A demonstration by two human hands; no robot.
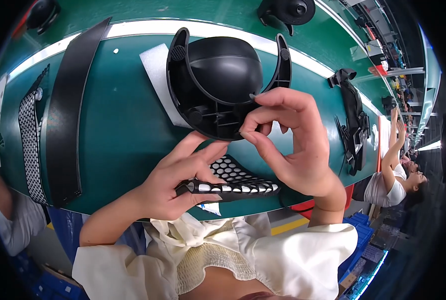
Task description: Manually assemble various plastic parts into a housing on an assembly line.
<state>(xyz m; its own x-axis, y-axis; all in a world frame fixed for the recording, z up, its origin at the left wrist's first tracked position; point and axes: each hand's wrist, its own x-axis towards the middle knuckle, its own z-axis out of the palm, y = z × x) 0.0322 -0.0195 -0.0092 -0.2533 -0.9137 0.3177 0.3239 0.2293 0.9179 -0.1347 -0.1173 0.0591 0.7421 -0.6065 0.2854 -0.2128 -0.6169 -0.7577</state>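
Observation:
A glossy black plastic shell point(228, 67) with a rounded dome and two upright horns stands on the green table in front of me. Between the thumb and fingers of my left hand point(170, 182) is a black perforated strip point(233, 189) with white showing through its holes. Fingertips of that same hand reach the shell's near lower rim. My right hand point(303, 145) is closed in a pinch at the shell's near right rim, its index fingertip by the dome's lower edge. Whatever lies between those pinched fingers is too small or hidden to make out.
White foam point(160, 75) lies beneath the shell's left side. Further left are a long black curved panel point(70, 110) and another perforated strip point(30, 140). Black straps point(354, 120) lie at the right. Beyond the table edge, a green belt carries black parts point(295, 10). Other people sit on both sides.

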